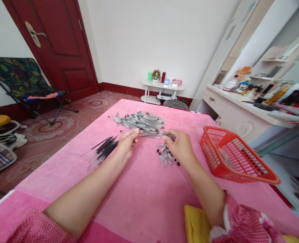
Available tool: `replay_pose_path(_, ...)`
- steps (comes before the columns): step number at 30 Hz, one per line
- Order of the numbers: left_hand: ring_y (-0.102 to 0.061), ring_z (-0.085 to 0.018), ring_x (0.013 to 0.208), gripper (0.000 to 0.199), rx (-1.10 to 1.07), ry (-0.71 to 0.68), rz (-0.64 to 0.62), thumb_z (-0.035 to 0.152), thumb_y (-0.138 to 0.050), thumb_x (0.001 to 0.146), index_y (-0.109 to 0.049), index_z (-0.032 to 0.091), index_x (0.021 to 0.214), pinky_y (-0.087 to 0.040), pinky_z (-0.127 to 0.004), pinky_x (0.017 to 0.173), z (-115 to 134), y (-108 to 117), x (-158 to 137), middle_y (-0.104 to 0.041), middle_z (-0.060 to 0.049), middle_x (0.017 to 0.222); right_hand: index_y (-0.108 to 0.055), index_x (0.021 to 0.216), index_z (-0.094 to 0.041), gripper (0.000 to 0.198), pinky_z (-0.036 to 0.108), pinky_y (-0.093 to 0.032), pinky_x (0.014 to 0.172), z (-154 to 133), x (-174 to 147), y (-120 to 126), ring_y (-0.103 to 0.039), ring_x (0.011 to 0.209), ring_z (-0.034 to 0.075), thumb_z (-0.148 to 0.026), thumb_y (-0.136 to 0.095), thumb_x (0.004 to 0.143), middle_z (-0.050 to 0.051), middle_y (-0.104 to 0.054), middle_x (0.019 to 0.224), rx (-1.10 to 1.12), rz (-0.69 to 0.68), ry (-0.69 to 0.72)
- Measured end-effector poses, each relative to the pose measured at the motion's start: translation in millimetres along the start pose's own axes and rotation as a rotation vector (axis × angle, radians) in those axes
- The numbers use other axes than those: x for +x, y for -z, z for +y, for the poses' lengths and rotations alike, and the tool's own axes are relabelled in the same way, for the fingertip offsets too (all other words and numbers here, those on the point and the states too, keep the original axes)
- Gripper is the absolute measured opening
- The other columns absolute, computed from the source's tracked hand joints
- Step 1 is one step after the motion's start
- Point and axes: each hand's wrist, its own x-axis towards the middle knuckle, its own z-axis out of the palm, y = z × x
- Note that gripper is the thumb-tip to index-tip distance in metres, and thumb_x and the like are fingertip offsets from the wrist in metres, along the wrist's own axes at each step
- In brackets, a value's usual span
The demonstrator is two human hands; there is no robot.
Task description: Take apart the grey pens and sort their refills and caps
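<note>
My left hand (128, 143) is closed, thumb and finger pinching the dark end of a clear pen at the near edge of a pile of pens (141, 120). My right hand (177, 144) is closed in a pinch at the right side of that pile, on a pen's grey end. Whether both hands grip the same pen I cannot tell. Loose pen caps (166, 157), clear with black ends, lie just below my right hand. Left of my left hand is a bundle of thin black ink refills (104, 148).
A pink cloth (139, 199) covers the table. At the right stands an orange plastic basket (240, 158), with a folded yellow cloth (196, 222) by my right forearm. Beyond are a folding chair (25, 81), a small white stand (161, 86) and a cluttered dresser (247, 104).
</note>
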Motion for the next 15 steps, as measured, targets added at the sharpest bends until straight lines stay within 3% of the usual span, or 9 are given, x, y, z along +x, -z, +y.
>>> replay_pose_path(3,-0.046,-0.004,0.047,0.032,0.192,-0.038,-0.136,0.030,-0.078,0.054,-0.069,0.011,0.078,-0.033,-0.015,0.042,-19.2,-9.6,-7.2,-0.068,-0.004,0.073,-0.065,0.080,-0.018,0.018,0.023,-0.035,0.051,4.8,2.6,-4.3,-0.053,0.054,0.013,-0.031,-0.054,0.076,0.001,-0.061,0.061,0.130,-0.044,-0.012)
replay_pose_path(6,-0.057,-0.012,0.063,0.028,0.349,-0.144,-0.330,0.028,-0.075,0.058,-0.072,0.012,0.081,-0.045,-0.023,0.062,-36.8,-22.2,-17.3,-0.070,-0.005,0.076,-0.066,0.080,-0.016,0.019,0.023,-0.037,0.052,9.1,4.7,-4.8,-0.054,0.057,0.014,-0.031,-0.055,0.074,0.002,-0.062,0.065,0.235,-0.069,-0.038)
replay_pose_path(10,-0.061,-0.020,0.076,0.026,0.506,-0.190,-0.550,0.025,-0.067,0.067,-0.071,0.015,0.090,-0.047,-0.034,0.076,-49.7,-26.8,-24.8,-0.070,-0.006,0.083,-0.065,0.078,-0.013,0.019,0.024,-0.039,0.053,8.4,8.2,0.9,-0.051,0.056,0.013,-0.028,-0.056,0.071,0.002,-0.060,0.064,0.371,-0.101,-0.075)
replay_pose_path(15,-0.059,-0.021,0.093,0.034,0.632,-0.384,-0.697,0.017,-0.062,0.071,-0.067,0.018,0.104,-0.044,-0.032,0.085,-56.0,-23.5,-26.4,-0.065,-0.009,0.102,-0.065,0.075,-0.013,0.018,0.023,-0.036,0.049,3.1,8.5,6.3,-0.045,0.049,0.010,-0.029,-0.057,0.070,-0.001,-0.054,0.057,0.444,-0.158,-0.086)
